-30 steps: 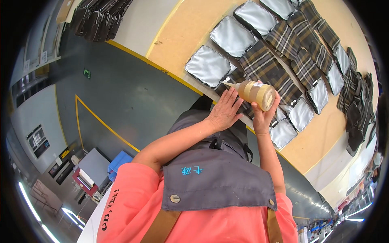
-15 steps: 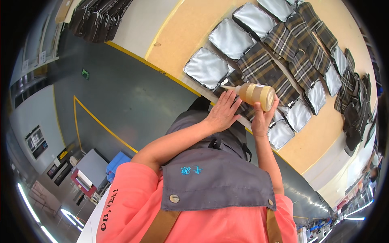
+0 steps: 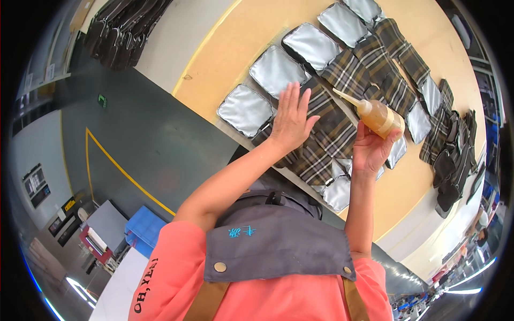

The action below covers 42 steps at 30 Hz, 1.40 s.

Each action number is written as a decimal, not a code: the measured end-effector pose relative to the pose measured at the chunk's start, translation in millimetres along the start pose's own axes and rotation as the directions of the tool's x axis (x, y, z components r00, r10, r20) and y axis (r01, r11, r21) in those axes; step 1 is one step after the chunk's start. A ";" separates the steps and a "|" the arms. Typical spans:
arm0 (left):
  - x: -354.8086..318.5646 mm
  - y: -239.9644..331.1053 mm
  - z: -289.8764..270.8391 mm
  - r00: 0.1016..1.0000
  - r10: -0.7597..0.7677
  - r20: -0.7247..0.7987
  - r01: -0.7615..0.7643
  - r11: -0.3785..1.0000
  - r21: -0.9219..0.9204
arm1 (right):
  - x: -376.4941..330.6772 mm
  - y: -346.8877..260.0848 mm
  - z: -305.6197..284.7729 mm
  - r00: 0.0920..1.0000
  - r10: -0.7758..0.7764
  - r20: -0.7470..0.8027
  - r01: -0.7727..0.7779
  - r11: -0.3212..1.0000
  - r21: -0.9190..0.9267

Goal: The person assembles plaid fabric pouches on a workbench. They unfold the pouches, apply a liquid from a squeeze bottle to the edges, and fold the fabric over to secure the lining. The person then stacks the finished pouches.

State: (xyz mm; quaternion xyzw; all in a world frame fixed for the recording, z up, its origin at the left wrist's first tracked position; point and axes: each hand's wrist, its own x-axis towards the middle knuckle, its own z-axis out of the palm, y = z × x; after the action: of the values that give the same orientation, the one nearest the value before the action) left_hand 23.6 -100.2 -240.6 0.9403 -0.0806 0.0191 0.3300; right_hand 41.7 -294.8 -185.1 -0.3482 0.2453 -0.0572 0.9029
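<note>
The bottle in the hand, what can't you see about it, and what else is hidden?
Head view only:
- Squeeze bottle: its rear end is covered by the right hand, so how full it is stays unclear.
- Nozzle tip: too small to tell whether it touches the plaid fabric.
- Fabric under the left hand: hidden by the palm.
- Silver padded pieces: partly covered by plaid pieces.
- Dark stack at the right rim: bent and blurred by the fisheye.

Tan table [image 3: 257, 32] w/ plaid fabric pcs [image 3: 342, 75] & silver padded panels [image 3: 246, 109].
</note>
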 end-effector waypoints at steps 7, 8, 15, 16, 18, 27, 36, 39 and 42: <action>-9.6 10.3 17.1 0.991 0.017 0.136 -0.023 0.999 0.046 | 13.8 29.7 -5.1 0.978 -0.137 0.159 0.190 0.899 -0.394; -9.9 10.9 17.2 0.988 0.012 0.154 -0.018 0.999 0.040 | 15.0 35.3 -6.3 0.968 -0.160 0.194 0.227 0.891 -0.394; -18.8 13.6 19.0 0.975 0.026 0.221 -0.041 0.997 0.063 | 24.5 56.4 -23.3 0.943 -0.188 0.276 0.324 0.711 -0.623; -19.2 13.2 18.7 0.973 0.027 0.227 -0.042 0.997 0.063 | 24.2 56.7 -24.3 0.947 -0.168 0.273 0.306 0.721 -0.621; -19.7 12.8 18.2 0.974 0.028 0.226 -0.042 0.997 0.059 | 21.8 55.6 -25.5 0.955 -0.130 0.266 0.272 0.739 -0.616; -21.2 12.6 18.2 0.965 0.021 0.263 -0.035 0.998 0.050 | 16.1 55.3 -11.3 0.894 -0.120 0.431 0.382 0.706 -0.596; -22.3 13.2 16.8 0.963 0.027 0.268 -0.040 0.998 0.041 | 18.5 55.1 -24.4 0.921 -0.135 0.366 0.352 0.693 -0.629; -22.7 12.3 17.7 0.963 0.034 0.268 -0.046 0.998 0.041 | 14.6 56.6 -23.7 0.917 -0.127 0.378 0.361 0.668 -0.651; -21.3 14.3 15.5 0.960 0.040 0.278 -0.045 0.999 0.012 | 15.2 52.4 -11.2 0.983 0.168 0.079 -0.143 0.957 -0.254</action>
State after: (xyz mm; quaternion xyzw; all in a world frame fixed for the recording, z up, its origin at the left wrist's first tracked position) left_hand -0.1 -117.9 -245.8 0.9347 -0.1462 -0.1052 0.3064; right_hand 46.1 -266.4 -232.8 -0.4401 0.2319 0.0625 0.8653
